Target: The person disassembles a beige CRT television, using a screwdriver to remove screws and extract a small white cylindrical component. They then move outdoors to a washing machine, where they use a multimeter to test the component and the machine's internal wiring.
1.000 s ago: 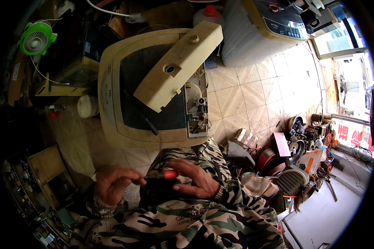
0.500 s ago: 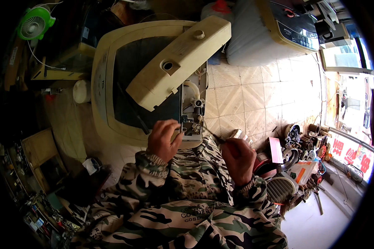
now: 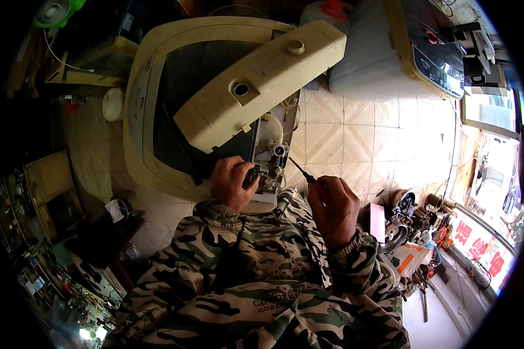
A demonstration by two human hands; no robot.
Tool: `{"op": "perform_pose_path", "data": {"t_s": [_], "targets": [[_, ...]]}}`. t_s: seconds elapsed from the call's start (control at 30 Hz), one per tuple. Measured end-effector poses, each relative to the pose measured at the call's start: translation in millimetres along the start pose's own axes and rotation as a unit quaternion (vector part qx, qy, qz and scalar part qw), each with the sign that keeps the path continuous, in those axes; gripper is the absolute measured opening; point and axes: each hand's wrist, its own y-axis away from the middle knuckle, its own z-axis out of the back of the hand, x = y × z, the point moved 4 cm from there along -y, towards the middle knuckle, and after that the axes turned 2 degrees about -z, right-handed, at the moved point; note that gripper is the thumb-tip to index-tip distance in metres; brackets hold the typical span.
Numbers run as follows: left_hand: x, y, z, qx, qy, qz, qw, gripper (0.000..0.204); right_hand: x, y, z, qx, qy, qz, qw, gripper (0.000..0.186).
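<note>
A yellowed washing machine [image 3: 140, 151] with a dark lid window stands in front of me. Its loose long control cover [image 3: 268, 67], with a round knob and a hole, lies slanted across the top. The uncovered strip at its right side shows a pale curved hose [image 3: 275, 126], a valve-like fitting [image 3: 279, 150] and thin wires. My left hand [image 3: 232, 183] is at the near end of this strip, thumb and fingers closed around a small dark part [image 3: 254, 170]. To the right, my right hand [image 3: 336, 209] grips a screwdriver [image 3: 304, 173], its shaft pointing up-left toward the fitting, apart from it.
Another washing machine [image 3: 370, 64] stands at the far right on the tiled floor [image 3: 355, 134]. Motors and metal parts [image 3: 407, 215] are heaped at the right near a bright window. A green fan [image 3: 53, 11], a white tub [image 3: 113, 104] and crowded shelves [image 3: 35, 262] are on the left.
My left hand has lowered its fingers onto the small dark part. My right hand has turned, so the screwdriver now shows clearly, pointing toward the strip. The whole view has shifted slightly.
</note>
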Motion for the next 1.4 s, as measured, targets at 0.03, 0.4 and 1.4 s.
{"op": "perform_pose_path", "data": {"t_s": [0.03,0.4,1.4], "targets": [[1,1,-1,-0.002,0.004,-0.001,1.0,0.044,1,-3,1,0.006,0.0,-0.005,1.0,0.011],[2,-1,0,-0.021,-0.012,0.006,1.0,0.05,5,-24,-5,0.026,0.002,0.029,0.999,0.012],[11,4,0,-0.027,0.042,0.005,0.999,0.049,45,-89,-25,0.279,0.304,0.07,0.908,0.035]]}}
